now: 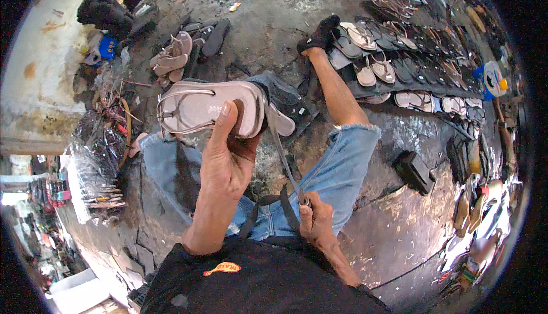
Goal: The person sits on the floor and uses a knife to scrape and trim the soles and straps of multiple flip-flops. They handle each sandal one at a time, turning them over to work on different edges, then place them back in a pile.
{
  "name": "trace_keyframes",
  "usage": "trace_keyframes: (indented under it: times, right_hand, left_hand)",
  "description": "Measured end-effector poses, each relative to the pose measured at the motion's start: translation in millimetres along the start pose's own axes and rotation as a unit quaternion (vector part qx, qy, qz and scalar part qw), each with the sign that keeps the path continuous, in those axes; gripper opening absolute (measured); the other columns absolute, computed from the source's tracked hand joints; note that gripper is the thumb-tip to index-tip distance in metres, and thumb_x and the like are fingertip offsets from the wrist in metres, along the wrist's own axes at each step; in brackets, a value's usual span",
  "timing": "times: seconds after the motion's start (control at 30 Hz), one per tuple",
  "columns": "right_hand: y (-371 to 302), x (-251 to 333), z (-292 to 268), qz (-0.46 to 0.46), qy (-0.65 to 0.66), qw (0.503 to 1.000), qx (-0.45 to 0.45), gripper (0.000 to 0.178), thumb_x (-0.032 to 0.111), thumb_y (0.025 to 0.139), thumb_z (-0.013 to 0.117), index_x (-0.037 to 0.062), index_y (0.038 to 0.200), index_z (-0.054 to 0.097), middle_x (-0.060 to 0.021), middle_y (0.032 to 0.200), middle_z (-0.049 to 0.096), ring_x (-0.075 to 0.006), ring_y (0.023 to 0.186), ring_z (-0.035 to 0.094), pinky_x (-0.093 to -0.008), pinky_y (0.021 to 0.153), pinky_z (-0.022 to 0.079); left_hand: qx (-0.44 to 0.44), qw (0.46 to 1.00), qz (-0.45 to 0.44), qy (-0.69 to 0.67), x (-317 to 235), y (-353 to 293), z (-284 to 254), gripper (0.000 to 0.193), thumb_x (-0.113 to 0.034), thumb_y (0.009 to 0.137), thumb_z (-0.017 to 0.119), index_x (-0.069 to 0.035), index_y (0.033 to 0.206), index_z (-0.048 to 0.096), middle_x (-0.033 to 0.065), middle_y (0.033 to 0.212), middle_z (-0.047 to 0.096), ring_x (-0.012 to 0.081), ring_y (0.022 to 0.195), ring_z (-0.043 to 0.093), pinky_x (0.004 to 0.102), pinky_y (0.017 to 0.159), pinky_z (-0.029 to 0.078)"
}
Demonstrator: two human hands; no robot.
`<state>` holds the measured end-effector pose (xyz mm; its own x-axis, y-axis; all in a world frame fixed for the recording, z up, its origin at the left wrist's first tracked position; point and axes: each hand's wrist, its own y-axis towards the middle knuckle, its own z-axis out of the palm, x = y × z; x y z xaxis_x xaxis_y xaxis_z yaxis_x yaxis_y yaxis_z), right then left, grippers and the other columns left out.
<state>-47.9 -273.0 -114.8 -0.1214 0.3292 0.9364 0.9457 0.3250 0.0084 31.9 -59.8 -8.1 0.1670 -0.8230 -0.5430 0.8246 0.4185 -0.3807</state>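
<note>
My left hand (225,162) is closed around the heel end of a pale beige thong sandal (197,105), its thumb pressed on the footbed. The sandal is held above my lap, straps facing up and toe end to the left. A long, narrow grey blade-like strip (281,148) runs from the sandal's heel edge down to my right hand (317,217). The fingers of that hand are wrapped round its lower end; whether it has a handle is hidden. Just behind the heel, part of another beige sole (283,123) rests on dark denim-like cloth (291,100).
Beige and dark sandals (174,57) lie in a pile ahead on the left. Rows of sandals (394,68) are laid out at the right, beyond my outstretched leg. A black block (415,171) stands on the floor at right. Plastic-wrapped bundles (97,165) are heaped at left.
</note>
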Motion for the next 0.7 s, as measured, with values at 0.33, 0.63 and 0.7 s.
trace_keyframes:
  times: [0.33,0.63,0.7]
  right_hand:
    - [69,14,-42,-0.024,-0.124,0.989,0.081,0.04,0.048,0.099,0.057,0.0084,0.093,0.056,-0.018,0.066,0.058,-0.0412,0.062,0.061,-0.0482,0.053,0.044]
    - [110,23,-24,-0.006,-0.058,0.959,0.276,0.03,0.035,0.101,0.054,0.0059,0.102,0.059,-0.0211,0.066,0.058,-0.041,0.063,0.059,-0.0505,0.059,0.045]
    - [104,14,-3,-0.007,0.009,0.97,0.243,0.026,0.026,0.102,0.053,0.0012,0.099,0.057,-0.0197,0.061,0.048,-0.0306,0.054,0.053,-0.041,0.055,0.041]
  left_hand:
    - [0.002,0.991,-0.047,0.125,12,-20,-60,0.03,-0.003,0.092,0.068,-0.002,0.122,0.062,0.0082,0.114,0.07,0.0231,0.106,0.069,0.0428,0.093,0.059]
    - [-0.027,0.963,-0.083,0.253,1,-35,-88,0.054,0.008,0.084,0.067,-0.003,0.134,0.051,0.0099,0.114,0.067,0.0218,0.099,0.069,0.037,0.089,0.059]
    - [-0.026,0.962,-0.09,0.257,-2,-40,-89,0.056,0.007,0.082,0.07,-0.001,0.134,0.051,0.011,0.116,0.067,0.0223,0.1,0.07,0.0371,0.088,0.059]
